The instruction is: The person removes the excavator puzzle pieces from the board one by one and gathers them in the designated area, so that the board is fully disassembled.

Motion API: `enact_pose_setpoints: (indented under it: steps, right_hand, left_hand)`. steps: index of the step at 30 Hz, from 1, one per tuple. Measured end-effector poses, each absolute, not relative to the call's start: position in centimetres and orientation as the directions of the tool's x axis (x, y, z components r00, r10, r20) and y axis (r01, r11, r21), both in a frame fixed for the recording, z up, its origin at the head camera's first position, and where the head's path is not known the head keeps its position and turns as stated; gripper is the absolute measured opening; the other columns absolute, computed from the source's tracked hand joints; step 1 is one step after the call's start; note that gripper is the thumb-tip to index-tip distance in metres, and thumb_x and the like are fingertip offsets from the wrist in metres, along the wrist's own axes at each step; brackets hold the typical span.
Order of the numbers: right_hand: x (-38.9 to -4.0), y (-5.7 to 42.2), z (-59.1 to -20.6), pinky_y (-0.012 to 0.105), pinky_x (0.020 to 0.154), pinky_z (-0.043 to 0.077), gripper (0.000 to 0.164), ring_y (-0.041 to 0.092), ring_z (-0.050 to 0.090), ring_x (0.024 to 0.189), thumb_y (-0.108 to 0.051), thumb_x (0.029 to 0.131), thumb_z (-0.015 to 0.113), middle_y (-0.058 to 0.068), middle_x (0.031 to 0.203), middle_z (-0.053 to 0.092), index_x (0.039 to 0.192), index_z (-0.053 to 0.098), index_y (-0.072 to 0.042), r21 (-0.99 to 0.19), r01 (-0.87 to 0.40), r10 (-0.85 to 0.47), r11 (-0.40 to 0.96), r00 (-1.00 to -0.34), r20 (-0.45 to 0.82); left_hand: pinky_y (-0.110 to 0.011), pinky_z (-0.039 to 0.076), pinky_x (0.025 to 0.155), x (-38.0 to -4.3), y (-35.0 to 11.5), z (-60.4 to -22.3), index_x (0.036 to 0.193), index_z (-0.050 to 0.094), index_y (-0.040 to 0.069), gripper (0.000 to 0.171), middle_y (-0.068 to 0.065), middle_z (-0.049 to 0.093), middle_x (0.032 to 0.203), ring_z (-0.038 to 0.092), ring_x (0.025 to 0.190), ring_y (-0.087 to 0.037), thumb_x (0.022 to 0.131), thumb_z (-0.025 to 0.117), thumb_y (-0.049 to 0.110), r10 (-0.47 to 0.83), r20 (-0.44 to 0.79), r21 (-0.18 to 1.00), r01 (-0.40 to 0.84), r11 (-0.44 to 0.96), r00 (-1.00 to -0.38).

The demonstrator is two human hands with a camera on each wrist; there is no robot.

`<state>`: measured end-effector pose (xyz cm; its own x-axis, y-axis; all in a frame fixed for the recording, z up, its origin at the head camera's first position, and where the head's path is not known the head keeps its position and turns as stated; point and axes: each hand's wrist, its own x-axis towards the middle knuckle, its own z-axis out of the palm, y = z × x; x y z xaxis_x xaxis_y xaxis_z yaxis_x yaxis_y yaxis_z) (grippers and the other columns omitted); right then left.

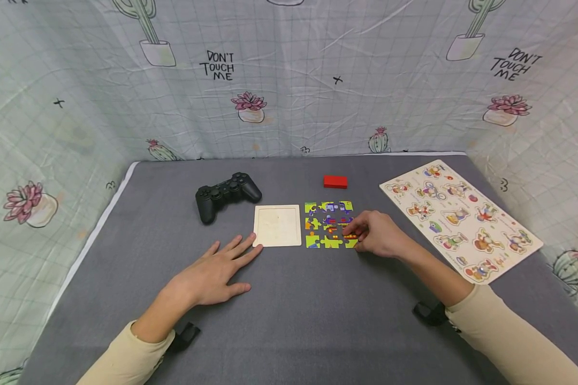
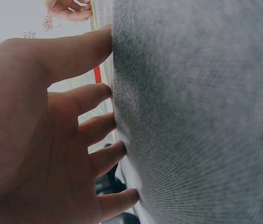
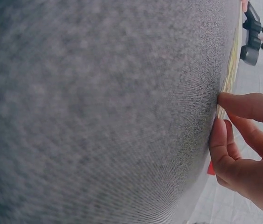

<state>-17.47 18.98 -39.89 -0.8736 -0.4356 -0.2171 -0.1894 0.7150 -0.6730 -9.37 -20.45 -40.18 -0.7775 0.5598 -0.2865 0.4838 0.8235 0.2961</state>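
Jigsaw puzzle pieces (image 1: 331,243) lie in rows on the grey table, lime green with purple and red print, with narrow gaps between them. At their lower right corner my right hand (image 1: 378,233) pinches a puzzle piece (image 1: 350,243) between thumb and fingers; the hand covers part of it. In the right wrist view, the thumb (image 3: 250,105) and curled fingers meet at the pieces' edge, low on the table. A pale wooden square frame (image 1: 278,225) sits left of the pieces. My left hand (image 1: 214,274) rests on the table, fingers spread, fingertips at the frame's lower left corner.
A black game controller (image 1: 227,194) lies behind and left of the frame. Behind the pieces is a red block (image 1: 335,182). On the right a large board with cartoon animal figures (image 1: 455,216) lies slanted. Patterned cloth (image 1: 289,96) hangs around the table's back and sides.
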Motion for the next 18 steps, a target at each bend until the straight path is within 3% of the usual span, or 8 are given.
enact_pose_setpoints:
  steps: [18]
  right_hand:
    - [-16.69,19.25,-39.83,0.031,0.079,0.054,0.031,0.023,0.063,0.095,0.0,0.083,0.08,0.011,0.111,0.072,0.114,0.08,-0.008,-0.686,-0.222,-0.436,0.693,-0.887,-0.152]
  left_hand:
    - [-0.075,0.019,0.121,-9.46,-20.55,-40.05,0.167,0.026,0.022,0.083,-0.005,0.012,0.176,0.017,0.161,-0.038,0.1,0.068,0.046,0.57,-0.295,0.316,0.485,0.815,-0.767]
